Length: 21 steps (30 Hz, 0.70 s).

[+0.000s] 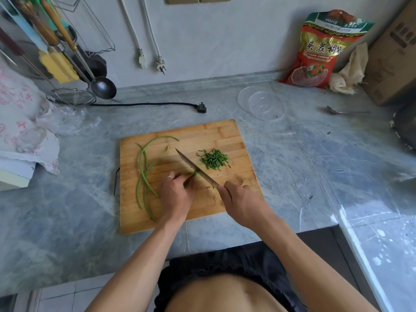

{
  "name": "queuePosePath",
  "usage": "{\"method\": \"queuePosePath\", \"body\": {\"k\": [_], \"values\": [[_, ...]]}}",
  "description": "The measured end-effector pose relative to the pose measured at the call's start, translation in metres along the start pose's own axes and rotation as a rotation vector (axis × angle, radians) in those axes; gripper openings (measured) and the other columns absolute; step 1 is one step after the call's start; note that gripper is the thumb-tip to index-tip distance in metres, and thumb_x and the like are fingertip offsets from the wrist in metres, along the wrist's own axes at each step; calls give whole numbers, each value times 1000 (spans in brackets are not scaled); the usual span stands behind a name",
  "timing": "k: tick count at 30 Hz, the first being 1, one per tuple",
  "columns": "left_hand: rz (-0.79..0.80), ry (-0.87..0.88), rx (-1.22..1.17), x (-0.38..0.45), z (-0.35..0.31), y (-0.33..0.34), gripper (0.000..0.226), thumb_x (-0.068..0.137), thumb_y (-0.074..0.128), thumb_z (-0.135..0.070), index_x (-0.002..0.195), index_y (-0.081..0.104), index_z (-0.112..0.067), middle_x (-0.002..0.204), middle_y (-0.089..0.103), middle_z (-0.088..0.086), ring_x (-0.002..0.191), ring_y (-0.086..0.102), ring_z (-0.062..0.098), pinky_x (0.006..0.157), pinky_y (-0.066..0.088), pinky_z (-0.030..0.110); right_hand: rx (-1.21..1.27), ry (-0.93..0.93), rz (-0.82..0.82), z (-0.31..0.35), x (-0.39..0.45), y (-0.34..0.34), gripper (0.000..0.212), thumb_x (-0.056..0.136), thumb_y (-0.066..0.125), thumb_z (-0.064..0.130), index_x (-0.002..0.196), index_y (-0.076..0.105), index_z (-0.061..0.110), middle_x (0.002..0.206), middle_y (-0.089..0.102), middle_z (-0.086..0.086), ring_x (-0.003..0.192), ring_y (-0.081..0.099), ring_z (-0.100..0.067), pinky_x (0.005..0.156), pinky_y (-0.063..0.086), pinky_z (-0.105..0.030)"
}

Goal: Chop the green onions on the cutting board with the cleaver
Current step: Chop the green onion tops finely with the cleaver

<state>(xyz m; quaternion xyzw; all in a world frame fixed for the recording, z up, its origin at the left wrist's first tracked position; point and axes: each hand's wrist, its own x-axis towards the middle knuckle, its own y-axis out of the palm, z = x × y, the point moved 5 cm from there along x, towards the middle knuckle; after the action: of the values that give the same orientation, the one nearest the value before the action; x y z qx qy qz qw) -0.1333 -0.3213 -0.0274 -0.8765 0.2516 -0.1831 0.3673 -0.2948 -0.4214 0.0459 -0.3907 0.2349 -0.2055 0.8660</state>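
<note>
Nearest me, my right hand (242, 200) grips the steel cleaver (195, 168) by its handle, while my left hand (175, 192) pinches a small bunch of green onions (191, 177) on the wooden cutting board (225, 136). I judge them light, limp and slippery, best pinched close behind the blade. Chopped green pieces (215, 159) lie beyond; long uncut stalks (144, 174) left. Farther off, the clear plastic bowl (262, 104) holds almost nothing.

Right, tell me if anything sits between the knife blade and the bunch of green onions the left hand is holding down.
Nothing visible does. The steel cleaver blade, gripped by the right hand, already rests across the green onion bunch pinched under the left hand. The pile of chopped green pieces lies beyond the blade.
</note>
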Motion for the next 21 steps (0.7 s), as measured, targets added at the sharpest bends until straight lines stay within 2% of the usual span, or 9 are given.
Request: {"method": "queuePosePath", "body": {"k": [5,10,15,21], "values": [[2,-5,18,1,-2,4,26,87,56,-40,99,77,-30,87,64,0,80,62,28,74,52,46,-51,-4,24,0,-3,1,39,103,29,46,77,41,19,58,46,-3,47,40,-24,46,26,-31],[-13,-40,57,6,-7,8,15,87,66,-28,97,78,-28,83,66,3,77,61,29,74,51,43,-68,1,17,-5,4,-2,40,102,28,48,76,40,21,59,47,-4,47,41,-25,47,32,-31],[-41,-115,70,8,-13,14,13,83,65,-25,86,78,-23,80,67,3,77,61,30,73,49,42,-79,-17,16,-6,12,-4,40,101,27,50,67,29,31,63,50,-5,52,46,-28,49,38,-36],[-37,-72,142,7,-15,16,18,85,60,-28,85,77,-22,82,67,3,81,60,30,76,45,41,-112,-53,-9,-6,11,-3,38,102,25,48,75,34,23,62,49,-7,50,46,-31,46,39,-39]]}}
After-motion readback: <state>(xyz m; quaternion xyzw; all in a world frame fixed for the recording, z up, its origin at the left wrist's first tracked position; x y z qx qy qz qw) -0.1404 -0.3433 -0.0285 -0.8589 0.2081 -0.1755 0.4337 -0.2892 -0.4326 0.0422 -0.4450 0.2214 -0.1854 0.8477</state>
